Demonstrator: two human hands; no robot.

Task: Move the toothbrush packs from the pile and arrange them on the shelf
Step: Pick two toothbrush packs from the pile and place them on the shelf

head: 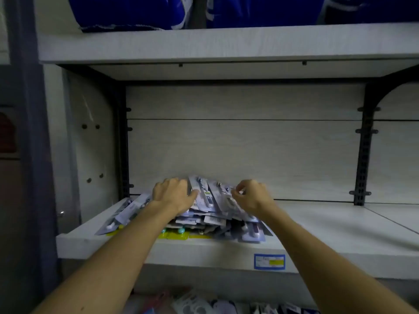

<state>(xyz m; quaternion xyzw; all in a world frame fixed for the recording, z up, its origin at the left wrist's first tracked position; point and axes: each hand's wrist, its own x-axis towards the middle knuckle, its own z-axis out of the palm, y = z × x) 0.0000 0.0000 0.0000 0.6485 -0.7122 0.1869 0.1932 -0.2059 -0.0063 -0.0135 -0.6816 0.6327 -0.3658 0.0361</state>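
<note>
Head view. The pile of toothbrush packs (210, 220) lies on the pale wooden shelf (317, 234), toward its left half and near the front edge. The packs overlap at mixed angles; several at the top of the pile tilt upward toward the back panel (238, 150).

My left hand (172, 193) rests on the upper left side of the pile, fingers curled over the top edge of a raised pack and thumb against its face. My right hand (251, 196) is at the upper right side of the pile, fingertips curled together on the edge of another raised pack; the exact pinch is blurred. Both forearms reach in from the bottom of the frame.

A few packs (127, 214) lie flat just left of the pile, partly under my left forearm, running toward the shelf's front-left corner.

A blue-bordered price label (269, 261) is fixed to the front edge of the shelf, below and right of the pile. Blue bags (136, 12) stand on the shelf above. More packaged goods (199, 302) show on the level below, too blurred to identify.
</note>
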